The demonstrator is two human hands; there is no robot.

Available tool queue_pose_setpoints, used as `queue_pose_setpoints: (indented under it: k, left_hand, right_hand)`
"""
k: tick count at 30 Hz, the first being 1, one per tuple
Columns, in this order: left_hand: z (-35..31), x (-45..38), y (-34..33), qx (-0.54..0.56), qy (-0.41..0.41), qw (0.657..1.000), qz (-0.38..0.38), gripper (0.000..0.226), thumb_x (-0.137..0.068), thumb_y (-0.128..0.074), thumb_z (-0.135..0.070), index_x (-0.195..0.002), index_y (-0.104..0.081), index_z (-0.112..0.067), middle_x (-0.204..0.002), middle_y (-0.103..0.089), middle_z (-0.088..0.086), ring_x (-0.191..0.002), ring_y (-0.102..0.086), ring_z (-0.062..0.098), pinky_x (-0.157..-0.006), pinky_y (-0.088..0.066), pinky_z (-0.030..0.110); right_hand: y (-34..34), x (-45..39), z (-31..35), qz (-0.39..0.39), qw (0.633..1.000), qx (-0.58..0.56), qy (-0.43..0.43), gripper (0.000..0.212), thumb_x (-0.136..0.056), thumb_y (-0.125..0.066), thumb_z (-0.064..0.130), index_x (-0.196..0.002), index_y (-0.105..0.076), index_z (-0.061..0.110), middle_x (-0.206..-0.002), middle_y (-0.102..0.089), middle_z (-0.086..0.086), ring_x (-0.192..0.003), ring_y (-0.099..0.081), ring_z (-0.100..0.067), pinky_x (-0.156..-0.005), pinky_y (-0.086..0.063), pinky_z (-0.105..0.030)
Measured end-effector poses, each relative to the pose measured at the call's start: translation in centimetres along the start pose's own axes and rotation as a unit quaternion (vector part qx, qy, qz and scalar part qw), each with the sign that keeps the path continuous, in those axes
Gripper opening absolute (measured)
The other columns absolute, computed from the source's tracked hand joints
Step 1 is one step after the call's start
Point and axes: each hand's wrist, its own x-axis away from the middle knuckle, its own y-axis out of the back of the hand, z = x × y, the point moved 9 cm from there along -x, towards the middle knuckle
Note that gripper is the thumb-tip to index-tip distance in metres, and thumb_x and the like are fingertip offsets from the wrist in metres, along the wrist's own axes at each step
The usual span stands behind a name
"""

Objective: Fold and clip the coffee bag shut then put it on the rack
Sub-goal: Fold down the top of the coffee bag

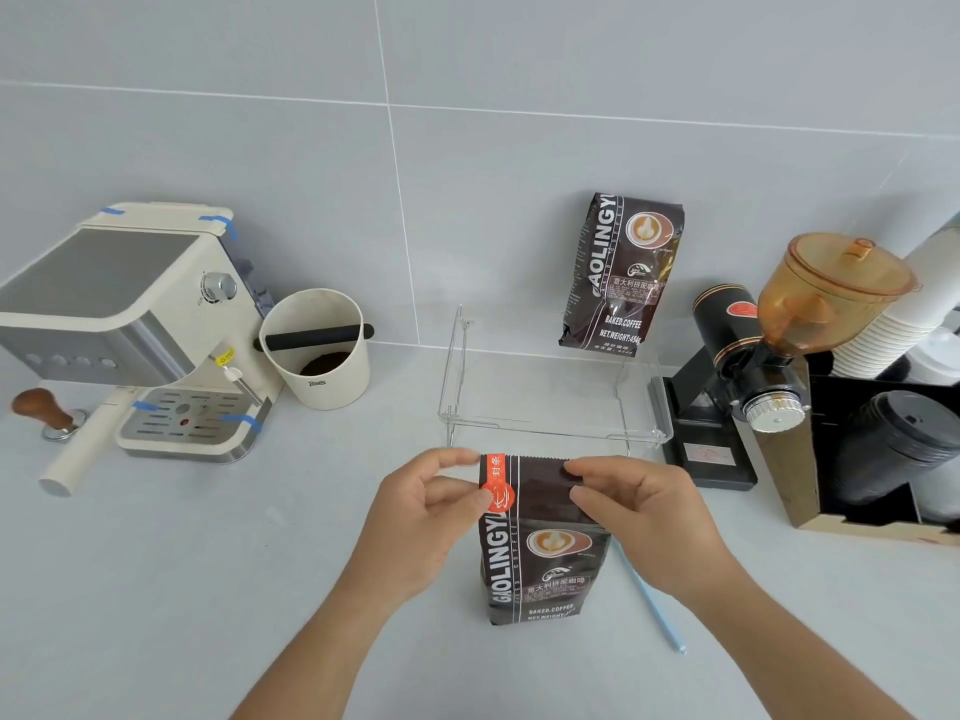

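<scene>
A dark brown coffee bag (pixel 540 563) stands upright on the counter in front of me, its flat top edge unfolded and an orange seal on its left side. My left hand (pixel 421 517) pinches the bag's top left corner. My right hand (pixel 639 511) pinches the top right corner. A pale blue clip stick (pixel 652 602) lies on the counter just right of the bag, partly behind my right wrist. The clear acrylic rack (pixel 550 433) stands right behind the bag, and a second identical coffee bag (pixel 621 272) stands on its back right part against the wall.
A cream espresso machine (pixel 135 324) and a wooden-handled tamper (pixel 47 413) are at the left. A cream knock box (pixel 317 350) stands beside the machine. At the right are a black grinder (pixel 748 366) with an amber hopper and a black box (pixel 883 459) of cups and lids.
</scene>
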Motion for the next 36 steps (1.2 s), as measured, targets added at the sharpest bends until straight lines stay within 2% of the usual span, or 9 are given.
queue_pose_setpoints:
  k: [3,6,12,16,21,25,29,32,36]
  left_hand:
    - [-1.5,0.3,-0.1,-0.104,-0.06,0.993,0.009,0.052,-0.079,-0.077,-0.013,-0.116,-0.058,-0.044,-0.08,-0.078,-0.013,-0.081,-0.072,0.001,-0.079,-0.048,0.007]
    - [-3.4,0.9,-0.6,-0.229,-0.129,0.965,0.009,0.042,-0.082,-0.075,-0.018,-0.115,-0.066,-0.041,-0.079,-0.07,-0.035,-0.084,-0.065,-0.011,-0.072,-0.04,-0.002]
    - [-4.8,1.2,-1.5,-0.352,-0.189,0.917,0.023,0.009,-0.089,-0.065,-0.033,-0.096,-0.071,-0.032,-0.082,-0.07,-0.011,-0.079,-0.064,0.01,-0.074,-0.052,0.033]
    - [-4.3,0.8,-1.4,-0.317,-0.18,0.931,0.029,0.006,-0.089,-0.066,-0.029,-0.086,-0.072,-0.028,-0.085,-0.064,-0.012,-0.079,-0.063,0.008,-0.073,-0.051,0.029]
    - [-3.8,0.3,-1.2,-0.258,-0.17,0.95,0.04,0.008,-0.085,-0.073,-0.019,-0.079,-0.075,-0.023,-0.075,-0.075,-0.012,-0.08,-0.067,0.001,-0.07,-0.044,0.005]
    - [-3.1,-0.2,-1.1,-0.217,-0.134,0.965,0.06,0.01,-0.084,-0.074,-0.017,-0.076,-0.077,-0.023,-0.081,-0.075,-0.017,-0.077,-0.069,0.001,-0.07,-0.046,0.006]
    - [-2.9,-0.4,-1.7,-0.205,-0.118,0.967,0.091,0.013,-0.086,-0.07,-0.013,-0.078,-0.076,-0.021,-0.08,-0.075,-0.014,-0.074,-0.069,0.003,-0.071,-0.048,0.007]
    - [-3.7,-0.6,-2.6,-0.248,-0.143,0.952,0.11,0.008,-0.084,-0.066,-0.023,-0.086,-0.074,-0.025,-0.081,-0.074,-0.012,-0.076,-0.067,0.004,-0.064,-0.045,0.005]
    - [-4.5,-0.6,-4.1,-0.3,-0.172,0.929,0.131,0.015,-0.085,-0.059,-0.033,-0.088,-0.072,-0.025,-0.079,-0.073,-0.008,-0.074,-0.065,0.01,-0.066,-0.052,0.028]
  right_hand:
    - [-0.4,0.4,0.8,0.005,0.997,0.075,0.024,0.05,-0.076,-0.078,0.004,-0.076,-0.073,0.054,-0.074,-0.073,0.026,-0.071,-0.067,0.006,-0.069,-0.048,-0.004]
    - [-0.5,0.9,2.0,-0.002,0.986,0.147,0.077,0.04,-0.076,-0.079,0.007,-0.08,-0.074,0.047,-0.082,-0.073,0.028,-0.078,-0.068,0.005,-0.07,-0.047,-0.002]
    - [-0.9,1.3,3.0,0.019,0.968,0.213,0.133,0.019,-0.079,-0.076,0.006,-0.078,-0.077,0.025,-0.074,-0.07,0.008,-0.076,-0.064,-0.009,-0.061,-0.041,-0.006]
    - [-1.0,1.2,3.2,0.035,0.968,0.212,0.13,0.025,-0.082,-0.072,0.007,-0.071,-0.071,0.029,-0.074,-0.066,0.006,-0.077,-0.061,-0.013,-0.065,-0.043,-0.009]
    - [-1.1,1.2,2.9,0.033,0.976,0.194,0.092,0.035,-0.084,-0.069,0.012,-0.066,-0.065,0.041,-0.082,-0.07,0.017,-0.073,-0.062,-0.003,-0.055,-0.041,-0.007]
    - [-1.0,1.0,2.4,0.03,0.983,0.169,0.066,0.034,-0.084,-0.069,0.012,-0.065,-0.067,0.04,-0.077,-0.072,0.016,-0.071,-0.063,-0.002,-0.058,-0.046,-0.013]
    - [-1.1,0.8,2.3,0.041,0.982,0.175,0.063,0.028,-0.085,-0.068,0.01,-0.066,-0.067,0.031,-0.071,-0.07,0.016,-0.067,-0.061,-0.001,-0.053,-0.04,-0.007]
    - [-1.9,0.8,2.7,0.067,0.976,0.19,0.083,0.024,-0.085,-0.066,0.009,-0.069,-0.068,0.028,-0.07,-0.069,0.019,-0.069,-0.062,0.0,-0.052,-0.039,-0.004]
    - [-3.0,0.8,3.1,0.089,0.964,0.223,0.112,0.015,-0.086,-0.067,0.016,-0.076,-0.068,0.026,-0.079,-0.07,0.016,-0.072,-0.064,-0.006,-0.06,-0.044,-0.009]
